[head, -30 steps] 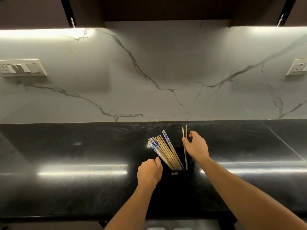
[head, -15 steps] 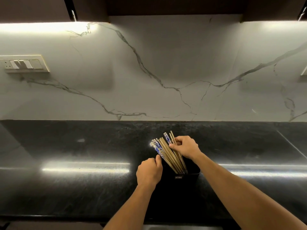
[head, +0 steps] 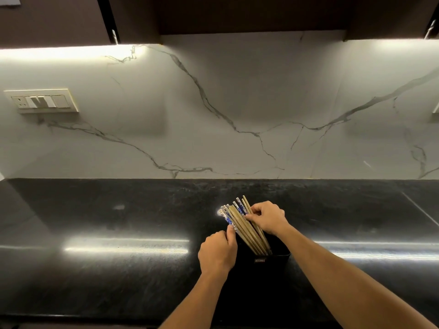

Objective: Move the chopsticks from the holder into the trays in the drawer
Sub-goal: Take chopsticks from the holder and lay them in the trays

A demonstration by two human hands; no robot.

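Observation:
A black holder (head: 273,257) stands on the dark countertop, near its front edge. Several chopsticks (head: 244,227), plain wooden ones and blue-and-white patterned ones, lean out of it toward the upper left. My left hand (head: 217,251) grips the holder's left side, thumb against the chopstick bundle. My right hand (head: 267,217) is closed on the upper right part of the bundle, fingers pinching the wooden sticks. The drawer and its trays are out of view.
The black polished countertop (head: 118,269) runs the full width, backed by a white veined marble wall (head: 237,103). A switch panel (head: 42,100) sits on the wall at left. Dark cabinets (head: 237,13) hang overhead.
One second ago my right hand held two wooden chopsticks upright apart from the bundle. It has since moved left onto the bundle and closed on it. My left hand stays on the holder.

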